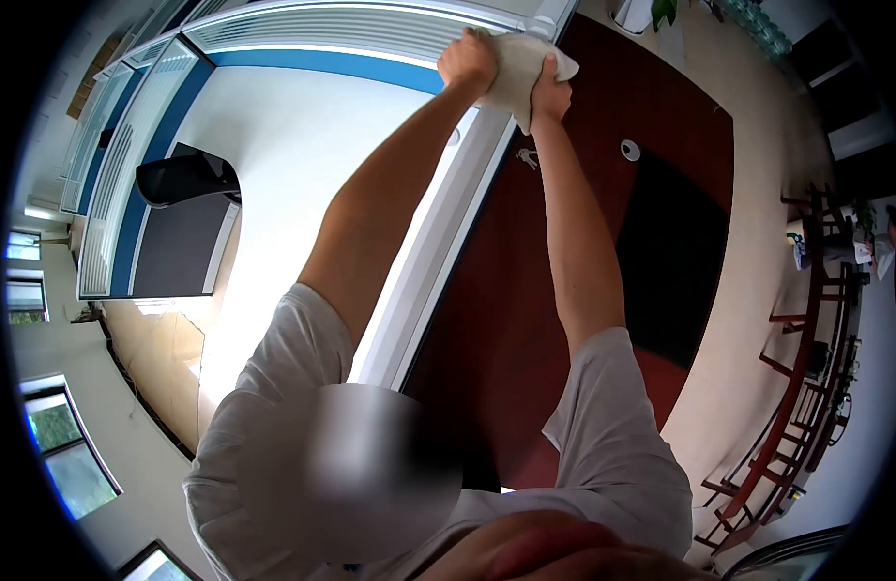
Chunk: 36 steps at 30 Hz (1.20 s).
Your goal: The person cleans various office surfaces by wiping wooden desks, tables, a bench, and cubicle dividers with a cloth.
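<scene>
A pale beige cloth (514,79) is stretched between my two hands at the top of the view, over the far end of the white partition ledge (438,228). My left hand (467,64) grips the cloth's left side with bent fingers. On its right side my right hand (550,94) holds it, the thumb on top. Just below the cloth, a small bunch of keys (527,157) lies on the dark red desk (496,290).
Left of the ledge is a white desk (283,126) with a black chair (188,180) beside it. The red desk bears a black mat (672,257) and a round grommet (630,150). Dark red wooden furniture (806,320) stands at the far right.
</scene>
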Tool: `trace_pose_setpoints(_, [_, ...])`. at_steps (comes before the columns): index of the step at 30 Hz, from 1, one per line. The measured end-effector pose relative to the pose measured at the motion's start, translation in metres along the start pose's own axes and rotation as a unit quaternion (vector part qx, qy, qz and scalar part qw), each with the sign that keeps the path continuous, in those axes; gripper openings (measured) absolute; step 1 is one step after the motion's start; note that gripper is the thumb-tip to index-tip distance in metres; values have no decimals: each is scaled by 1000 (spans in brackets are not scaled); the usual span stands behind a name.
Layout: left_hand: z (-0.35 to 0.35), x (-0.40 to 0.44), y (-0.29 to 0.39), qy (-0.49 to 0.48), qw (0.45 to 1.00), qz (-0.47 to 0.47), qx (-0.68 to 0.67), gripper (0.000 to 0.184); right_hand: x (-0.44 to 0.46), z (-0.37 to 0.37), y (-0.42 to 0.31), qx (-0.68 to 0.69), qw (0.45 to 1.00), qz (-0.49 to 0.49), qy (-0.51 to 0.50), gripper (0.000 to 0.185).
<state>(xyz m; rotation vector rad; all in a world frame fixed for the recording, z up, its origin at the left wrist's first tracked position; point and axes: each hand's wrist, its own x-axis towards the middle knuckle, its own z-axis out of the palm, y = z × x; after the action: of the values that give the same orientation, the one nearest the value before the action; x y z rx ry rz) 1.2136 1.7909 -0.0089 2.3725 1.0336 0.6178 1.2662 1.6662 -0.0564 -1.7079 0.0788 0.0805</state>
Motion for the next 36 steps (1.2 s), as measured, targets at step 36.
trace_pose_setpoints(36, [-427, -687, -365, -117, 950, -175, -231, 59, -862, -211, 92, 50, 991, 22, -126, 77])
